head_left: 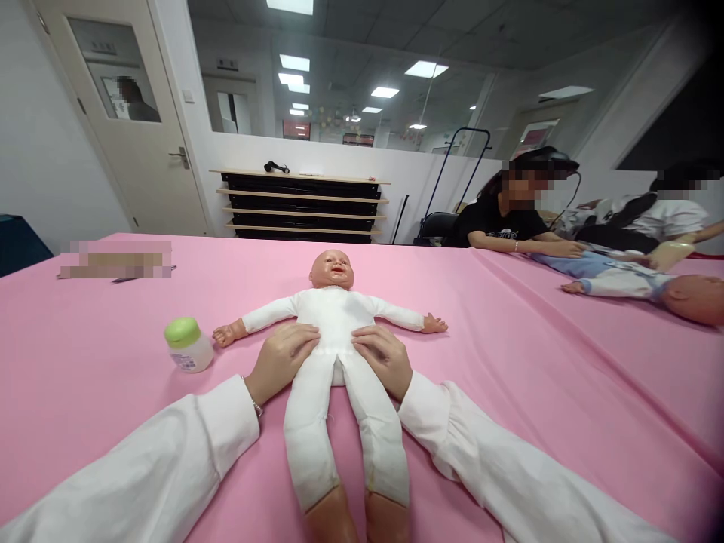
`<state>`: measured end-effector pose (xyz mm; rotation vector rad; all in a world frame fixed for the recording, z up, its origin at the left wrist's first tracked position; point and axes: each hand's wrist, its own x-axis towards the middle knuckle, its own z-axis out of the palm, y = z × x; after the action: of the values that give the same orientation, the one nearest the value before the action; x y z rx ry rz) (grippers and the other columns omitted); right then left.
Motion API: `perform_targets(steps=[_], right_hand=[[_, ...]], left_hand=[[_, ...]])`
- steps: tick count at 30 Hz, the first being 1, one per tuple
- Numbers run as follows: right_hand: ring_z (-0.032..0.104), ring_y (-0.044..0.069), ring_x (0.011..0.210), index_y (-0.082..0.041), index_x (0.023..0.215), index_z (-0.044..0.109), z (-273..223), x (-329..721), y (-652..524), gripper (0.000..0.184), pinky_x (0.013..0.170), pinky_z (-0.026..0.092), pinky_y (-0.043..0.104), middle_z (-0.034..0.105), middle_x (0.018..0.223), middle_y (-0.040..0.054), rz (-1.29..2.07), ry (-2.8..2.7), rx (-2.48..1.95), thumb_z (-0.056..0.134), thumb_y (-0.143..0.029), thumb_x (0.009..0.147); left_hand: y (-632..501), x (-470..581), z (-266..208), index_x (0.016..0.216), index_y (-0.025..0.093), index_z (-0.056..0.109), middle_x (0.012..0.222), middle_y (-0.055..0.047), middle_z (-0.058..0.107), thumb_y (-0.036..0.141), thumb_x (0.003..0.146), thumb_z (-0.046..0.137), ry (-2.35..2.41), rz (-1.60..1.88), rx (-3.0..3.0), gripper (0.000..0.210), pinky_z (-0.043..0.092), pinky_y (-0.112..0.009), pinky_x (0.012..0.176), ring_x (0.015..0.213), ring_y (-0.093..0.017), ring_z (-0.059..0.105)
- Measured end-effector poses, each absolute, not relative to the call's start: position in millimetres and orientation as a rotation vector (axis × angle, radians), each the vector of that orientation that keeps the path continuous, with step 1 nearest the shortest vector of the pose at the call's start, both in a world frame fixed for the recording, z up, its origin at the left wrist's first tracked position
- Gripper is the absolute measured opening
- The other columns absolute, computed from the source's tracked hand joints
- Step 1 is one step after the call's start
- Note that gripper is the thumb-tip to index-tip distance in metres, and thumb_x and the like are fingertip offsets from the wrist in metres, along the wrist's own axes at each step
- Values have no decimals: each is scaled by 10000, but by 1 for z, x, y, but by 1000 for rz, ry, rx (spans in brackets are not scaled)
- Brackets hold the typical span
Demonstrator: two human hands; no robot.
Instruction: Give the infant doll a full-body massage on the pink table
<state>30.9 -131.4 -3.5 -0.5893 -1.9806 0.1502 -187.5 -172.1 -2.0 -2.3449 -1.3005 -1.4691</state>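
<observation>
A baby doll (336,320) with a white cloth body lies on its back before me, arms spread and head away from me. My left hand (281,360) rests on the left side of its waist, fingers extended and lightly bent. On the opposite side of the waist, my right hand (388,359) lies in much the same way. Both hands touch the cloth and appear open, without a visible grip; the thumbs are mostly hidden. Left of the doll's hand stands a clear jar (192,356) with a green lid (182,332).
Pink cloth (509,422) covers the table. At the far right, a co-worker (503,215) leans over another doll (622,283) in blue and white, with another person beyond. A blurred item (116,259) lies at the far left. Behind the table stands a low shelf (302,207).
</observation>
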Motion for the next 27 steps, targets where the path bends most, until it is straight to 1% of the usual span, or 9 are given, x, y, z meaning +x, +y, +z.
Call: perform_targets(steps=[4,8,11,14,18,20,22,24,27], right_hand=[[585,134,1050,-213,996,629,-3,31,-128,194,924,464,338,665,1048,42,178,-2178,-442,486,-172,872],[466,158,1222,-239,1146,567,-3,33,-124,298,1037,347,440,607,1180,39,205,-2386,-514,364,-237,929],[364,175,1301,-262,1235,504,0,33,-123,365,1077,260,504,503,1308,47,279,-2467,-616,288,-314,946],[248,201,1358,-302,1313,415,0,34,-122,420,1088,188,555,354,1419,32,330,-2502,-714,254,-399,938],[188,223,1377,-294,1379,308,-7,36,-118,511,1101,182,541,224,1475,37,375,-2394,-863,321,-478,902],[212,231,1369,-269,1386,301,-10,36,-118,557,1102,217,524,245,1466,54,394,-2302,-926,383,-485,879],[277,239,1344,-247,1362,360,-12,36,-120,553,1092,267,510,318,1433,68,394,-2192,-986,438,-467,861],[395,237,1280,-221,1295,467,-12,35,-123,487,1066,339,482,435,1358,79,361,-2068,-1025,472,-425,853],[571,210,1102,-212,1095,634,-10,33,-129,307,993,447,420,621,1149,66,257,-1933,-958,504,-344,850]], left_hand=[[-170,-188,-3,993,210,668,1055,-36,679,217,883,472,-1071,-1423,-2522,225,501,-338,900,1024,-165,619],[-165,-188,-4,1160,224,589,1231,-37,579,261,917,399,-1148,-1310,-2736,311,401,-384,1022,1211,-167,478],[-164,-187,-3,1303,273,448,1375,-15,432,305,939,328,-1335,-1192,-2866,384,263,-442,1097,1323,-164,316],[-164,-187,-1,1367,315,335,1462,10,276,350,945,277,-1509,-1114,-2888,427,168,-467,1119,1375,-167,176],[-164,-187,-3,1385,306,303,1489,-1,202,407,930,299,-1725,-1109,-2761,466,138,-481,1119,1384,-191,138],[-164,-188,-5,1386,282,308,1480,-23,236,423,916,338,-1792,-1147,-2662,492,165,-477,1115,1373,-201,188],[-164,-188,-6,1353,235,378,1443,-50,327,413,903,378,-1825,-1194,-2549,483,223,-465,1102,1340,-208,283],[-165,-189,-6,1255,190,501,1341,-69,479,382,889,420,-1804,-1264,-2428,422,309,-440,1069,1259,-210,418],[-169,-188,-4,1038,179,638,1103,-59,657,324,867,479,-1626,-1388,-2305,275,423,-394,989,1077,-198,580]])
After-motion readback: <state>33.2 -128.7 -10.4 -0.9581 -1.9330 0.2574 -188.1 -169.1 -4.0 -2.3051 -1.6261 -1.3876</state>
